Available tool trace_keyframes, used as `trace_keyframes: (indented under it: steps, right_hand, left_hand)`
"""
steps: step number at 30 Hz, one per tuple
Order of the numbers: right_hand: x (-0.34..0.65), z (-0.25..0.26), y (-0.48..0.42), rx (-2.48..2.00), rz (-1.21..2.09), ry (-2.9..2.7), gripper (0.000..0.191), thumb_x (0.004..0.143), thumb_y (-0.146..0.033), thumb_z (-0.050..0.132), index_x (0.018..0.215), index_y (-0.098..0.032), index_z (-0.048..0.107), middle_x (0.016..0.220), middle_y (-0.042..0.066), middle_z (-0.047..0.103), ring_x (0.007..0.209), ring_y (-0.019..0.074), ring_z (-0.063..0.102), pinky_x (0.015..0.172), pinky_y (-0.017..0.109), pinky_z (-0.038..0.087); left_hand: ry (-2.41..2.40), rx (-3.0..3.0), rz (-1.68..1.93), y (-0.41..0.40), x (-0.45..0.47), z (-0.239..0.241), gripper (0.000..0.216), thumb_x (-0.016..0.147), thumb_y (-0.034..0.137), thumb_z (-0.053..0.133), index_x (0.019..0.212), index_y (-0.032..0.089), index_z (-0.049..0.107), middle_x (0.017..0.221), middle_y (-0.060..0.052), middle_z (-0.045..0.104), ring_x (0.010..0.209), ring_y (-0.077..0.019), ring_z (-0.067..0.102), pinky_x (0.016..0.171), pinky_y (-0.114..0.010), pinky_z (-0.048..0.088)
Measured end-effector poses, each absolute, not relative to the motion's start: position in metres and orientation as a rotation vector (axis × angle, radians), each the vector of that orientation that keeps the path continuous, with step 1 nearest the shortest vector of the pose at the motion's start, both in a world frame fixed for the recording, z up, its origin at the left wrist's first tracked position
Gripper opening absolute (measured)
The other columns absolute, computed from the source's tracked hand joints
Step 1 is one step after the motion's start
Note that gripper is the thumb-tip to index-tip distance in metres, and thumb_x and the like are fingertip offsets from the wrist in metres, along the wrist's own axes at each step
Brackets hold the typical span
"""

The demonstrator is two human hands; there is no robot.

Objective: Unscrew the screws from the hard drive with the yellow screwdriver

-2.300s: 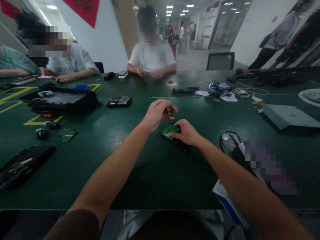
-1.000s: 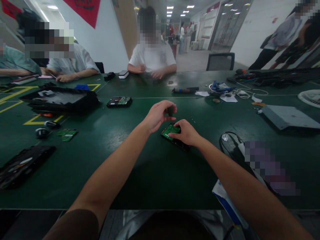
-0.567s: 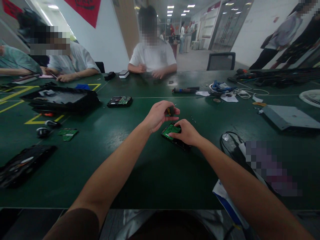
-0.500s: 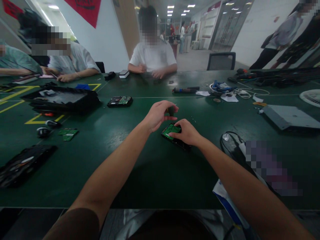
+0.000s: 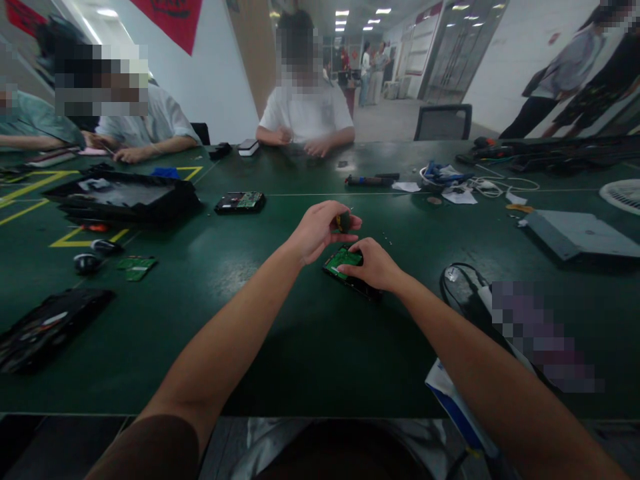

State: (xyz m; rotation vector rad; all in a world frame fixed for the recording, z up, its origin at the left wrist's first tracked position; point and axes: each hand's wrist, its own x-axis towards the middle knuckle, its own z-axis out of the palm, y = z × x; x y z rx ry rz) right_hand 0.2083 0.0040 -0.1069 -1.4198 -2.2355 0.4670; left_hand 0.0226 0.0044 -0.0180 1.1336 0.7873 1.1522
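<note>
A hard drive (image 5: 345, 259) with a green circuit board facing up lies on the green table in front of me. My right hand (image 5: 371, 267) is closed on its right side, thumb and fingers pressing across the board. Just above the drive's far edge, my left hand (image 5: 327, 230) is curled around the short dark and yellow handle of a screwdriver (image 5: 343, 222). Its shaft and tip are hidden or too small to make out. A few tiny screws (image 5: 387, 238) lie on the table beyond my right hand.
Another drive (image 5: 240, 202) and a black tray (image 5: 125, 197) lie left, with loose green boards (image 5: 137, 267) and a black device (image 5: 50, 327) nearer. At right are a grey metal case (image 5: 583, 233), cables (image 5: 493, 187) and a blurred object. Several people are around the table.
The screwdriver handle has turned in my left hand, now showing yellow, and the left fingers have shifted slightly. My right hand and the drive stay in place.
</note>
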Motion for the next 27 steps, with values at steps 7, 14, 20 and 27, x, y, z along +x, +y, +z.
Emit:
trace_keyframes:
  steps: [7, 14, 20, 27]
  right_hand:
    - [0.2076, -0.1006, 0.0018, -1.442, 0.486, -2.263, 0.054, 0.084, -0.057, 0.084, 0.118, -0.016, 0.073, 0.120, 0.014, 0.067, 0.110, 0.0304, 0.065, 0.092, 0.045, 0.056]
    - [0.2077, -0.1031, 0.0016, -1.434, 0.482, -2.229, 0.051, 0.082, -0.055, 0.086, 0.116, -0.019, 0.073, 0.118, 0.012, 0.068, 0.109, 0.0297, 0.066, 0.094, 0.046, 0.055]
    - [0.2080, -0.1033, 0.0028, -1.433, 0.490, -2.236, 0.052, 0.081, -0.056, 0.087, 0.116, -0.020, 0.074, 0.119, 0.013, 0.069, 0.109, 0.0306, 0.066, 0.094, 0.047, 0.056]
    - [0.2074, -0.1073, 0.0036, -1.421, 0.458, -2.234, 0.051, 0.082, -0.055, 0.087, 0.115, -0.020, 0.073, 0.117, 0.013, 0.069, 0.109, 0.0298, 0.066, 0.095, 0.047, 0.056]
  left_hand:
    - [0.897, 1.261, 1.183, 0.0079, 0.0165, -0.0184, 0.027, 0.084, 0.040, 0.067, 0.088, 0.015, 0.074, 0.097, -0.011, 0.072, 0.090, -0.0203, 0.066, 0.061, -0.026, 0.054]
    - [0.784, 1.119, 1.175, 0.0036, 0.0218, -0.0155, 0.019, 0.087, 0.032, 0.069, 0.095, 0.016, 0.065, 0.089, -0.010, 0.074, 0.089, -0.0222, 0.074, 0.077, -0.037, 0.063]
    - [0.890, 1.291, 1.222, 0.0074, 0.0183, -0.0164, 0.020, 0.086, 0.033, 0.064, 0.086, 0.015, 0.073, 0.097, -0.011, 0.073, 0.088, -0.0191, 0.068, 0.061, -0.025, 0.053]
    - [0.849, 1.222, 1.158, 0.0058, 0.0199, -0.0178, 0.024, 0.088, 0.036, 0.061, 0.098, 0.016, 0.070, 0.087, -0.009, 0.073, 0.079, -0.0192, 0.069, 0.057, -0.026, 0.050]
